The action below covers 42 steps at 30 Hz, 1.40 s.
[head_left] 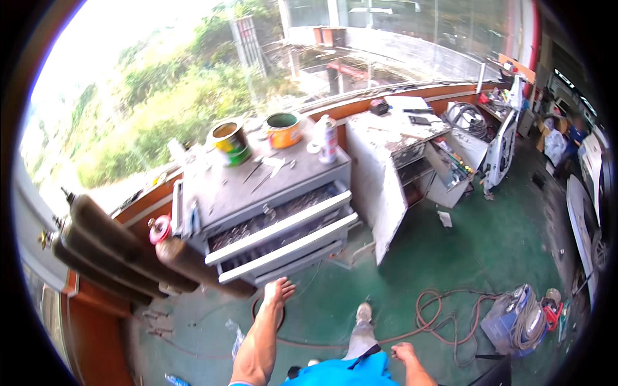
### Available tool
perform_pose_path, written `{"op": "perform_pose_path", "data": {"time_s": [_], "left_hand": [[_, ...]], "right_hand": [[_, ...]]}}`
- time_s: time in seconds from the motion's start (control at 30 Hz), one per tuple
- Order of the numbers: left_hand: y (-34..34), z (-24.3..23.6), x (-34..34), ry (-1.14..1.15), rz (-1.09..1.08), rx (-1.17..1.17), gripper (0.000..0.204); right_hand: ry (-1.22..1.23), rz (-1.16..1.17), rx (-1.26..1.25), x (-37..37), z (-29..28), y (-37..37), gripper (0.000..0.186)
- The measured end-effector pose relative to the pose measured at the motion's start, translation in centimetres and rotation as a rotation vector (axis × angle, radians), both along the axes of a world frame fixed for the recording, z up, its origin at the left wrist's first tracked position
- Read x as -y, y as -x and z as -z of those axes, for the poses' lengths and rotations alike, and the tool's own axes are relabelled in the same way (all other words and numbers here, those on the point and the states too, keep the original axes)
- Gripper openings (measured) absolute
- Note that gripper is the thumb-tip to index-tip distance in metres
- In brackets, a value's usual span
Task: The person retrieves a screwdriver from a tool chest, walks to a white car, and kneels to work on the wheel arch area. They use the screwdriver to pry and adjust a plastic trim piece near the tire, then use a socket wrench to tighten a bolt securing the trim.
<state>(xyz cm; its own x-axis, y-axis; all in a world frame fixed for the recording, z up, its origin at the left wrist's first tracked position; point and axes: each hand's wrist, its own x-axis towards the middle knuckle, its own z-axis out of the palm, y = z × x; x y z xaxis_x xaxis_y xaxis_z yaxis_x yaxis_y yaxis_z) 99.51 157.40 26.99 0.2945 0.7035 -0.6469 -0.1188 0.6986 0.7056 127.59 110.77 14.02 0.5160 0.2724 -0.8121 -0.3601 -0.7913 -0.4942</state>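
Observation:
My left hand point(280, 291) reaches forward below the open drawers point(280, 226) of a grey tool chest point(257, 186), fingers apart and holding nothing I can see. My right hand point(402, 352) is low at the right with curled fingers; whether anything is inside is hidden. On the chest stand a green-and-yellow can point(233, 153), an orange can point(284, 136) and a spray can point(327, 143). Loose small tools point(261, 170) lie beside them.
Several gas cylinders point(106, 251) stand at left. A battered cabinet point(376, 180) stands right of the chest. Red hoses point(425, 336) cross the green floor point(438, 257) toward a blue machine point(499, 321) with coiled cable. A person point(575, 138) is far right, among panels.

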Motion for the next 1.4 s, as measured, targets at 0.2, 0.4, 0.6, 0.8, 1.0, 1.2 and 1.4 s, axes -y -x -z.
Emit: {"op": "perform_pose_path", "data": {"time_s": [0.2,0.4,0.6,0.8,1.0,1.2,1.4], "left_hand": [[-7.1,-2.3,-6.9,0.011,-0.067,-0.163,0.046],[-8.9,2.1,-10.8,0.342,-0.319,-0.167,0.030],[-8.4,-1.6,-13.0,0.322,-0.294,-0.110,0.029],[-8.6,1.2,-13.6,0.290,-0.307,-0.053,0.032],[-9.4,-0.7,-12.0,0.055,-0.229,-0.402,0.033],[-13.4,0.1,1.6,0.194,-0.040,-0.826,0.013],[-22.6,-2.4,9.4,0.366,0.125,-0.667,0.035]], "right_hand": [[-0.149,-0.197,0.169,-14.2,-2.9,-14.0,0.023],[-0.101,-0.212,0.298,-19.8,-3.3,-25.6,0.022],[-0.217,-0.004,0.243,-23.9,-8.3,-28.9,0.017],[-0.467,0.413,0.079,-27.7,-10.1,-35.4,0.018],[-0.791,0.528,-0.007,-43.2,-10.4,-51.0,0.022],[-0.905,0.759,-0.178,-59.4,-9.7,-60.9,0.028],[-0.890,0.833,-0.286,-64.9,-15.2,-60.2,0.015]]}}
